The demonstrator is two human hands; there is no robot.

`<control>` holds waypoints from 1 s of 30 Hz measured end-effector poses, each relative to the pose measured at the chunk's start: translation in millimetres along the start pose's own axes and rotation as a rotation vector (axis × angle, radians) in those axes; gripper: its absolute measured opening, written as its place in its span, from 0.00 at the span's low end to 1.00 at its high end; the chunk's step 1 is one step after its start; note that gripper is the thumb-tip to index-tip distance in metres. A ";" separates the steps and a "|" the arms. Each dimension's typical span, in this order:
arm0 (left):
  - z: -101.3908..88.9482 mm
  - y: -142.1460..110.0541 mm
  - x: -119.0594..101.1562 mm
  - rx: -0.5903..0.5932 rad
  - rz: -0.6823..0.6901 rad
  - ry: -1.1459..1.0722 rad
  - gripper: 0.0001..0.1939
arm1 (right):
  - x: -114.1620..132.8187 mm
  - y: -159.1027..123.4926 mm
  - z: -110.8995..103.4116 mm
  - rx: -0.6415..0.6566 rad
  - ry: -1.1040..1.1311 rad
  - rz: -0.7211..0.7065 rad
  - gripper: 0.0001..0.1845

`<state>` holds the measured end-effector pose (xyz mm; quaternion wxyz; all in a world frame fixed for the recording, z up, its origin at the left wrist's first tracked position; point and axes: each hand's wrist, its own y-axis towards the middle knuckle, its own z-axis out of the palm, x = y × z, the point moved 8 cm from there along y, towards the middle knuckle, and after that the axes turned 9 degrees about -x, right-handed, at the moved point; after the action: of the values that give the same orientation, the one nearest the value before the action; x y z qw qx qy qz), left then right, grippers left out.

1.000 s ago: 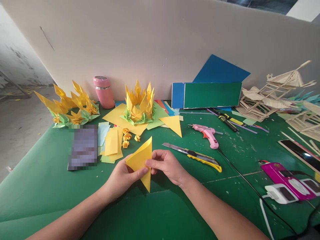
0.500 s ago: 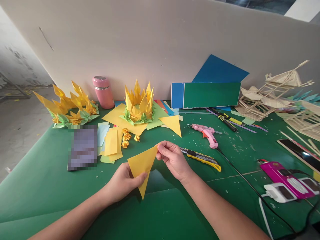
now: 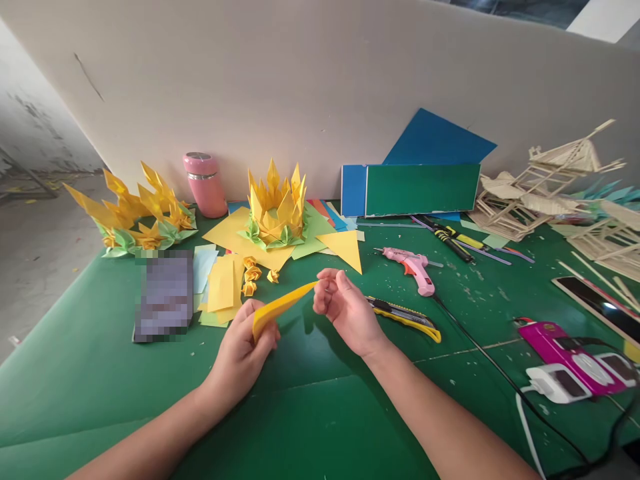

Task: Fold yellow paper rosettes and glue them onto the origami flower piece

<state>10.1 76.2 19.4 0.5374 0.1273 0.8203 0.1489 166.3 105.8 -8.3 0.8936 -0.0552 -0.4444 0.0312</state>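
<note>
Pinched at its near end by the left hand's (image 3: 243, 350) thumb and fingers, perhaps to keep its layers together, folded yellow paper (image 3: 283, 305) slants above the table's (image 3: 320, 427) middle. The right hand (image 3: 350, 317) is half-open at its tip, contact unclear. Paper crowns (image 3: 277, 215) stand near the green table's far edge; grey floor (image 3: 60, 233) shows beyond the left edge.

Pink flask (image 3: 206, 193), phone (image 3: 595, 303) near magenta power strip (image 3: 553, 347), wooden stick model (image 3: 545, 203)
</note>
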 end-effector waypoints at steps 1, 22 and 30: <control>-2.7 0.8 -2.0 -0.031 0.046 0.028 0.11 | -3.4 -1.2 3.2 0.036 -0.025 0.026 0.23; 1.4 -3.6 9.6 0.049 -0.050 -0.162 0.27 | -14.7 -11.0 14.5 0.196 -0.194 0.124 0.20; 1.4 -2.3 11.0 0.019 -0.287 -0.274 0.16 | -8.0 -7.0 9.7 0.144 -0.288 0.031 0.14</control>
<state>6.9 78.3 8.7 0.6584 0.0332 0.7507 0.0445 153.8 98.8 -8.0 0.8217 0.0069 -0.5636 0.0843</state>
